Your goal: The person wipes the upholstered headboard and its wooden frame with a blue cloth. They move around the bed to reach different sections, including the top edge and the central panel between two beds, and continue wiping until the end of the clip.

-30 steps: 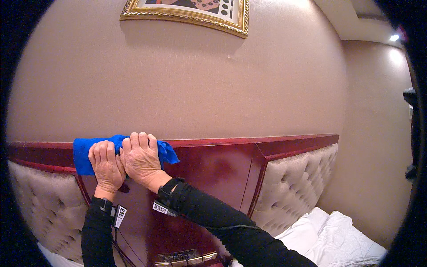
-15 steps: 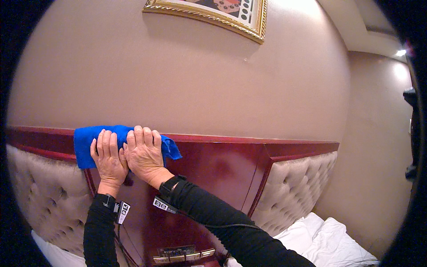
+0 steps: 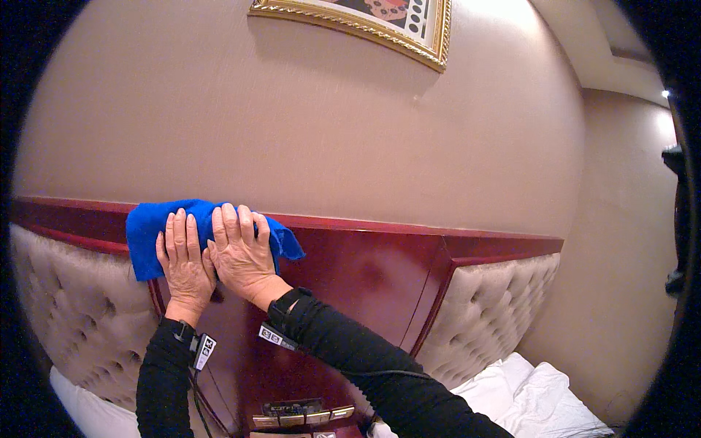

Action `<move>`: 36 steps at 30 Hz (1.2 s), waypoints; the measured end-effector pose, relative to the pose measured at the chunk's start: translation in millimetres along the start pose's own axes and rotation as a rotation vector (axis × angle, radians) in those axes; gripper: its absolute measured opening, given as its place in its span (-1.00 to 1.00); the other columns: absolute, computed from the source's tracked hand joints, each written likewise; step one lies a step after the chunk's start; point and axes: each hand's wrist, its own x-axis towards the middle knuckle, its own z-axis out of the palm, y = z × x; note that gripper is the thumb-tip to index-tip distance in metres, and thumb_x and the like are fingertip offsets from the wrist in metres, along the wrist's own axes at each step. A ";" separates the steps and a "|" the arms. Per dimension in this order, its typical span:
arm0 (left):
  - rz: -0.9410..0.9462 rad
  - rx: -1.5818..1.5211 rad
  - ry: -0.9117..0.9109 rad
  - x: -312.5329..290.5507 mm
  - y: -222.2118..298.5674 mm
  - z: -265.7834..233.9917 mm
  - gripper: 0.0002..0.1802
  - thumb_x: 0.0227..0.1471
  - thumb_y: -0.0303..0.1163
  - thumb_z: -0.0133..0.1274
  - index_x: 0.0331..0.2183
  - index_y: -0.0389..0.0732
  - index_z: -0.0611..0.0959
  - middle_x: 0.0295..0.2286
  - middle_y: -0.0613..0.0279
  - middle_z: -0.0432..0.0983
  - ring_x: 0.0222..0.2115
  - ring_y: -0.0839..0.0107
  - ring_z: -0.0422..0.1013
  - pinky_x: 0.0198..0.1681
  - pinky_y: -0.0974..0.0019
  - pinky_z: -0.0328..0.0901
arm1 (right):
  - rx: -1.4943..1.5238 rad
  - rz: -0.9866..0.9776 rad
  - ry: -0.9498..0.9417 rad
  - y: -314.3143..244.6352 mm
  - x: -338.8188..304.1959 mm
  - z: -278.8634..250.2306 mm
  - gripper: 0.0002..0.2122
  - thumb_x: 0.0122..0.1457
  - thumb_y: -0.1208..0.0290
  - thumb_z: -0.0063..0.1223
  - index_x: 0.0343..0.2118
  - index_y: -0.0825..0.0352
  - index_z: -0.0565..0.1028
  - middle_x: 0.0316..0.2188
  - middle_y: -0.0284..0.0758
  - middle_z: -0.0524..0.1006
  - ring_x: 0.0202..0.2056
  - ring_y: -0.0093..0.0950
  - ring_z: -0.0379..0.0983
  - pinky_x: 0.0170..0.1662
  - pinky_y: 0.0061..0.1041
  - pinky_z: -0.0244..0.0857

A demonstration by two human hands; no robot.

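A blue cloth point(image 3: 150, 241) is draped over the top ledge of the dark red wooden headboard point(image 3: 350, 266), its right corner hanging loose. My left hand point(image 3: 186, 266) presses on the middle of the cloth, fingers pointing up and bent over the ledge. Right beside it, touching, my right hand point(image 3: 244, 255) holds the cloth down in the same way, closer to its right end. The palms' undersides and the part of the ledge under the cloth are hidden.
Tufted beige panels point(image 3: 485, 314) flank the wooden middle section. White bedding point(image 3: 526, 387) lies below at the right. A gold-framed picture point(image 3: 438, 55) hangs above. A small rack point(image 3: 303, 416) stands low in front. Cables run from the wrist devices point(image 3: 204, 352).
Against the headboard, both hands and the cloth have slid slightly left. The view has also shifted a little, moving the picture frame and panels right in it.
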 end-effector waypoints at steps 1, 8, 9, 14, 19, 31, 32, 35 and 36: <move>0.003 -0.015 0.012 -1.0 -0.6 1.6 -0.35 0.29 -0.13 -0.25 0.29 -0.27 0.19 0.32 -0.01 0.02 0.35 0.05 -0.06 0.35 -0.10 -0.20 | -0.008 -0.004 -0.008 0.4 -0.1 1.9 -0.38 0.12 0.11 0.05 0.19 0.38 0.30 0.17 -0.15 0.29 0.21 -0.18 0.14 0.28 -0.12 -0.08; -0.007 -0.100 -0.025 -15.0 -8.3 13.1 -0.27 0.25 -0.12 -0.10 0.30 -0.23 0.10 0.34 -0.11 -0.08 0.35 -0.07 -0.09 0.31 -0.18 -0.13 | -0.039 -0.027 -0.064 -2.0 0.6 18.0 -0.32 0.09 0.05 0.07 0.26 0.27 0.27 0.31 -0.24 0.17 0.32 -0.16 0.01 0.31 -0.08 -0.18; -0.017 -0.113 -0.027 -17.0 -8.5 14.5 -0.26 0.22 -0.14 -0.07 0.29 -0.23 0.10 0.34 -0.12 -0.08 0.35 -0.08 -0.09 0.31 -0.19 -0.13 | -0.056 -0.053 -0.049 -2.1 0.0 19.4 -0.34 0.09 0.07 0.07 0.26 0.22 0.28 0.33 -0.26 0.16 0.33 -0.17 0.00 0.31 -0.09 -0.18; -0.015 -0.104 -0.090 -29.4 -13.7 19.6 -0.19 0.07 -0.24 0.00 0.25 -0.33 0.09 0.31 -0.34 -0.11 0.33 -0.24 -0.12 0.29 -0.29 -0.14 | 0.000 -0.148 -0.071 -2.3 -7.1 29.3 -0.47 0.18 0.09 -0.07 0.25 0.00 0.33 0.37 -0.38 0.14 0.35 -0.23 0.00 0.35 -0.14 -0.24; 0.019 -0.104 -0.186 -53.3 -22.1 19.0 -0.19 0.04 -0.21 0.05 0.21 -0.38 0.13 0.25 -0.47 -0.06 0.31 -0.34 -0.12 0.29 -0.36 -0.15 | -0.014 -0.308 -0.032 -8.4 -20.3 50.0 -0.54 0.27 0.20 -0.21 0.25 0.02 0.34 0.39 -0.44 0.12 0.35 -0.28 0.00 0.36 -0.19 -0.24; -0.132 -0.482 -0.199 3.3 6.1 26.9 -0.40 0.07 -0.48 -0.03 0.14 -0.43 0.25 0.26 -0.46 -0.04 0.29 -0.32 -0.02 0.32 -0.23 -0.07 | -0.030 -0.460 -0.099 53.8 9.7 56.4 -0.56 0.24 0.16 -0.09 0.18 0.11 0.38 0.33 -0.42 0.21 0.33 -0.29 0.04 0.34 -0.18 -0.17; -0.121 -0.519 -0.115 27.4 15.5 32.4 -0.46 0.06 -0.51 -0.04 0.09 -0.38 0.30 0.26 -0.45 -0.02 0.29 -0.34 -0.04 0.34 -0.24 -0.13 | -0.020 -0.423 -0.073 68.8 25.2 51.8 -0.55 0.24 0.15 -0.08 0.18 0.12 0.37 0.33 -0.42 0.21 0.33 -0.28 0.04 0.33 -0.18 -0.15; -0.110 -0.427 -0.012 78.2 47.1 50.1 -0.46 0.06 -0.47 -0.08 0.09 -0.38 0.25 0.28 -0.37 -0.05 0.32 -0.27 -0.08 0.34 -0.26 -0.17 | -0.078 -0.344 -0.076 109.4 48.9 36.8 -0.56 0.29 0.15 -0.09 0.21 0.12 0.35 0.35 -0.42 0.19 0.34 -0.27 0.01 0.33 -0.18 -0.16; -0.107 -0.377 0.019 84.4 59.1 54.5 -0.44 0.04 -0.44 -0.05 0.08 -0.36 0.25 0.29 -0.36 -0.06 0.32 -0.26 -0.09 0.34 -0.26 -0.18 | -0.129 -0.310 -0.140 120.2 48.0 30.6 -0.56 0.30 0.14 -0.10 0.21 0.11 0.35 0.35 -0.42 0.18 0.35 -0.26 -0.01 0.33 -0.18 -0.17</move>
